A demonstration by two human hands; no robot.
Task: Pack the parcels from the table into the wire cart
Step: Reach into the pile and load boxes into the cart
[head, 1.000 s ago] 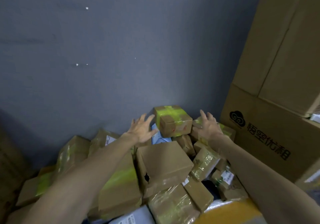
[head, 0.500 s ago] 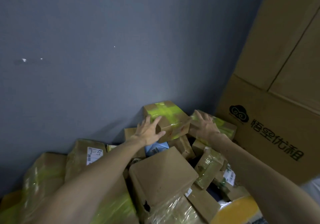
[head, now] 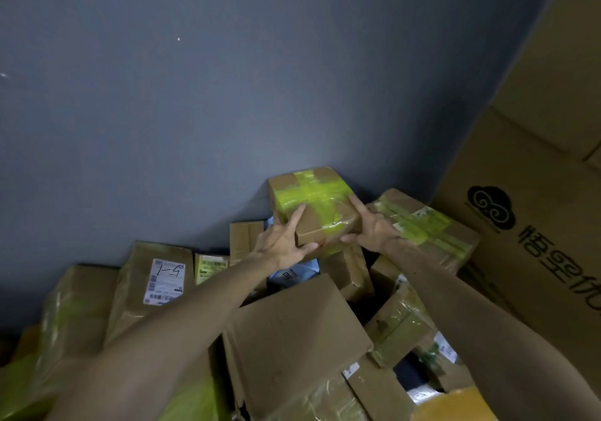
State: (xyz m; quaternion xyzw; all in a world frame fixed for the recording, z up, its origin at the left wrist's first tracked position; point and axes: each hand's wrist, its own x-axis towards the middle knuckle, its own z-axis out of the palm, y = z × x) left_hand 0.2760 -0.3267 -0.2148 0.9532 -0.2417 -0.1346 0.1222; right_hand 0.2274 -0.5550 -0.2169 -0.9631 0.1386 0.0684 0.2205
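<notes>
Since half a second ago, both hands have been closed in on the small taped box (head: 313, 197), which was only touched from the left before and is now held from two sides. The box, crossed with yellow-green tape, is found at the far top of the heap of parcels, close to the grey wall (head: 227, 95). It is gripped by the left hand (head: 281, 245) with the forefinger laid up along its left side and the thumb pressed on the near face. It is gripped by the right hand (head: 374, 232) in the same way on its right side. Just right of it, a long parcel with green tape (head: 429, 225) is seen, and beyond that a big carton with a cloud logo (head: 520, 241). Nearer, a plain flat box (head: 292, 332) lies between the forearms, and a parcel with a white label (head: 164, 280) is placed on the left.
</notes>
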